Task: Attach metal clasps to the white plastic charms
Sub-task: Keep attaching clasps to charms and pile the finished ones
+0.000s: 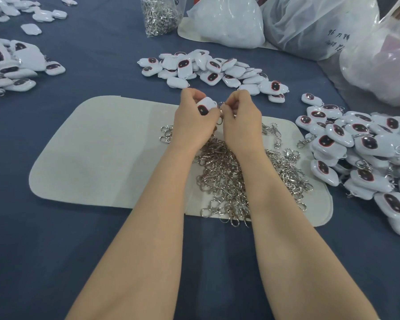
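Head view: the left grip (193, 118) curls round a white charm (205, 106), held above the pale mat (102, 155). The right grip (240, 114) pinches a metal clasp (220, 105) at the charm's edge. A heap of clasps (224, 179) lies on the mat under the wrists, and loose charms (213, 68) lie just beyond on the blue worktop (56, 250).

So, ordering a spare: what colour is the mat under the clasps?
Off-white mat, clearest in the head view.

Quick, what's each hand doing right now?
Left hand: closed around a white plastic charm.
Right hand: pinching a metal clasp at the charm's edge.
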The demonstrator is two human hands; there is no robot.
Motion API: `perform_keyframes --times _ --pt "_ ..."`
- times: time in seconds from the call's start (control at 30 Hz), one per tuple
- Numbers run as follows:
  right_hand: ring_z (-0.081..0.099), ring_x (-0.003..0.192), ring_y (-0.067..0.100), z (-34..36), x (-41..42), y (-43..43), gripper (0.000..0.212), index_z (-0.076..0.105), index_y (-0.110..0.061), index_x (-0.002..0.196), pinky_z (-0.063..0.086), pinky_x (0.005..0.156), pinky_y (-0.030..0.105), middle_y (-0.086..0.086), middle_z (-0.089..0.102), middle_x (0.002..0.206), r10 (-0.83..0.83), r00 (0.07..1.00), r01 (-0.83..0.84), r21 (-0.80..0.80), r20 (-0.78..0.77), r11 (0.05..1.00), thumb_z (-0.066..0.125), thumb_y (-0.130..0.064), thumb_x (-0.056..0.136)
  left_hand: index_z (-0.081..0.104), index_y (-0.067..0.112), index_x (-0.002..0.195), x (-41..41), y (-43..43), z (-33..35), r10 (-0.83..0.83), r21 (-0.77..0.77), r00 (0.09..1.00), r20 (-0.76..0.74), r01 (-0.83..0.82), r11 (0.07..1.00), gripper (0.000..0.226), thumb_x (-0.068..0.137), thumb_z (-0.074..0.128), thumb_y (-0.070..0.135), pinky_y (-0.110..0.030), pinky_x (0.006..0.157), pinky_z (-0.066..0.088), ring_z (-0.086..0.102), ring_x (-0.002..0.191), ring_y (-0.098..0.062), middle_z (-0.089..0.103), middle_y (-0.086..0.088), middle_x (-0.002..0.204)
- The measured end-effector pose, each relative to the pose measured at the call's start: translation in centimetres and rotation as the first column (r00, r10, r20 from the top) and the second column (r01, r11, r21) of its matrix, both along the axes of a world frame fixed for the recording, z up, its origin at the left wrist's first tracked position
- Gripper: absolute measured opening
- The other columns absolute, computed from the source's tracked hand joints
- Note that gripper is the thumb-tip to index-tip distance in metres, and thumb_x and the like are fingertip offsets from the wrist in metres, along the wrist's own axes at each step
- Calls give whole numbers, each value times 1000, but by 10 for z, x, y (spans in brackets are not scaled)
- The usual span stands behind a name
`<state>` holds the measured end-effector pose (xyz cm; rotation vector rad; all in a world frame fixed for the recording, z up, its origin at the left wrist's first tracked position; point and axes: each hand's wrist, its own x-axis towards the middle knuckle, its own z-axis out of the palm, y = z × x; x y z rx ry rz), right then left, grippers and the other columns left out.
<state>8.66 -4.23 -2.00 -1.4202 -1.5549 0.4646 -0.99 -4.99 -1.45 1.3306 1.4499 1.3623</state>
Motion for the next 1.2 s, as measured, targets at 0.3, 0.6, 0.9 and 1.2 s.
perform_keyframes --times 0.3,0.6,0.9,1.2 --pt "52 80 16 -1 1 1 7 48 -13 93 37 67 22 0 57 86 -6 1000 6 -11 31 1000 49 -6 93 50 23 104 -2 2 -4 -38 28 999 0 38 999 20 88 56 13 -25 64 51 62 74 -20 55 12 89" --pt "53 79 17 -2 0 0 7 49 -12 93 39 68 24 1 58 85 28 998 -28 -7 62 1000 48 -5 93 47 23 105 -1 0 -4 -30 17 1000 1 30 999 18 91 53 12 -41 84 54 65 88 -25 54 13 88" --pt "60 80 20 0 2 1 13 48 -20 85 49 71 32 0 60 80 -14 992 0 -105 -128 994 52 -9 92 51 22 96 -1 -2 -1 -23 -3 997 69 24 1000 19 86 55 7 -22 56 52 66 63 -12 57 7 88" --pt "60 80 20 4 3 0 8 50 -16 89 47 73 22 2 61 82 -23 991 8 -116 -128 993 55 -10 91 49 29 85 0 -3 2 4 -6 992 129 -3 1000 25 85 54 5 -26 55 52 63 50 -5 59 7 83"
